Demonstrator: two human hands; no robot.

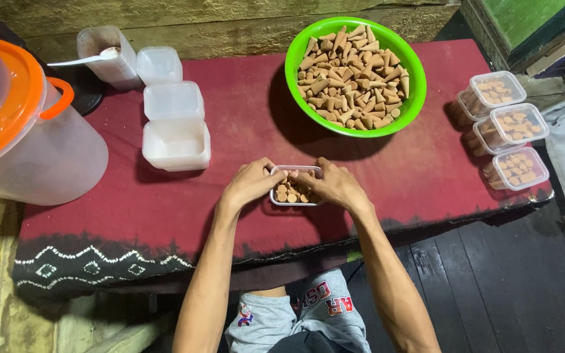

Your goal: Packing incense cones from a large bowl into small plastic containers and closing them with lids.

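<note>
Head view, looking straight down at a person sitting at a low table. Both hands are on one small clear box [293, 186] packed with little brown cones standing on end. The left hand [251, 182] has its fingers curled against the box's left side, and the right hand [336, 185] is cupped over the right end with fingertips reaching in over the cones. So both are closed around the box; I can't tell whether either one is pinching a single cone.

Using that box as the anchor: it sits on a red cloth [230, 216] near the table's front edge, right in front of the person. Just behind it and a bit to the right is a big green bowl [295, 72] heaped with loose cones [354, 78]. Well off to the right, three filled boxes with lids on [506, 129] sit in a row by the cloth's edge. Behind and to the left there's a stack of empty boxes [176, 144], with more empty ones [159, 64] further back, plus a clear tub with a white spoon [102, 55] in it. Far left is a big clear jug with an orange lid [27, 124].
</note>
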